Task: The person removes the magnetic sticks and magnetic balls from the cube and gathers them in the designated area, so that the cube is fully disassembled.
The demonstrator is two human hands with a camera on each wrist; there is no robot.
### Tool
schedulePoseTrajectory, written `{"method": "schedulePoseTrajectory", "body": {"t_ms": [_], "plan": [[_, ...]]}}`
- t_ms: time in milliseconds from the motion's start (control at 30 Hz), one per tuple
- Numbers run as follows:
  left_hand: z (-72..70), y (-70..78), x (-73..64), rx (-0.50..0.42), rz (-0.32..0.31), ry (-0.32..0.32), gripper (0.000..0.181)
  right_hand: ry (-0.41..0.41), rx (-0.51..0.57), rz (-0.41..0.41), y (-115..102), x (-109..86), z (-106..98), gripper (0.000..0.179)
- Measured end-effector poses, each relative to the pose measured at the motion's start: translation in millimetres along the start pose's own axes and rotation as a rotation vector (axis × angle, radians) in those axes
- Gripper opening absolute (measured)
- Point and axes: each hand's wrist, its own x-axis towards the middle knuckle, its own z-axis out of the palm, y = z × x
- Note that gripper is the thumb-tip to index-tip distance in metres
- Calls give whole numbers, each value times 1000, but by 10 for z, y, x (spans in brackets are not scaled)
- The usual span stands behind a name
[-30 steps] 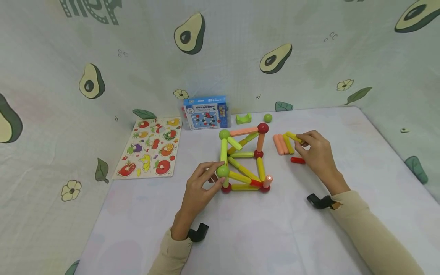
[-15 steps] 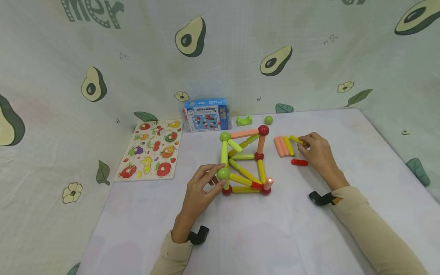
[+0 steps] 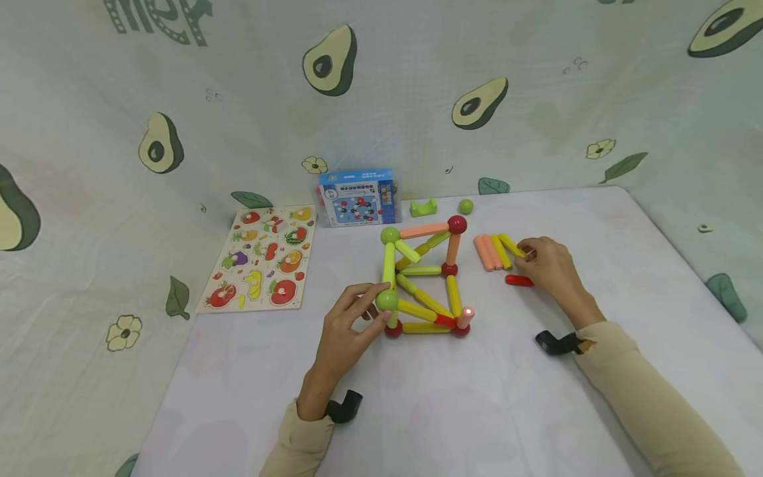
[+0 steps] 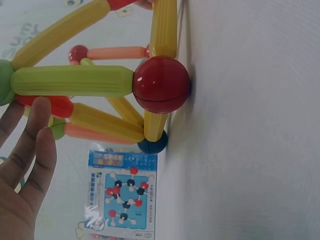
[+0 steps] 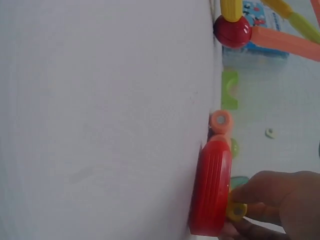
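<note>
A frame of magnetic sticks and balls [image 3: 453,296] stands mid-table, with red balls at its lower corners. My left hand [image 3: 342,328] holds the green ball [image 3: 387,300] at its near left upper corner, thumb on one side and fingers on the other. In the left wrist view a green stick [image 4: 72,81] runs from that ball to a red ball [image 4: 161,85]. To the right, my right hand [image 3: 551,265] pinches the end of a yellow stick [image 3: 510,245], slanted beside another yellow stick [image 3: 499,252] and two orange ones [image 3: 484,253]. A red stick [image 5: 211,187] lies just in front of those fingers.
Behind the frame stand a blue boxed set [image 3: 357,199], a green curved piece [image 3: 423,208] and a loose green ball [image 3: 465,206]. A fruit puzzle board [image 3: 259,258] lies at the left. Avocado-print cloth hangs behind the table.
My right hand has lowered the yellow stick and turned it to lie beside the others. The left hand keeps its place on the green ball.
</note>
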Motion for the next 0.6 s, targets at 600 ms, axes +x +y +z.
{"method": "schedulePoseTrajectory", "body": {"t_ms": [600], "plan": [[-3,-14,7,9,-3,-1,46,-59,21,-1,9,-50,81,39]]}}
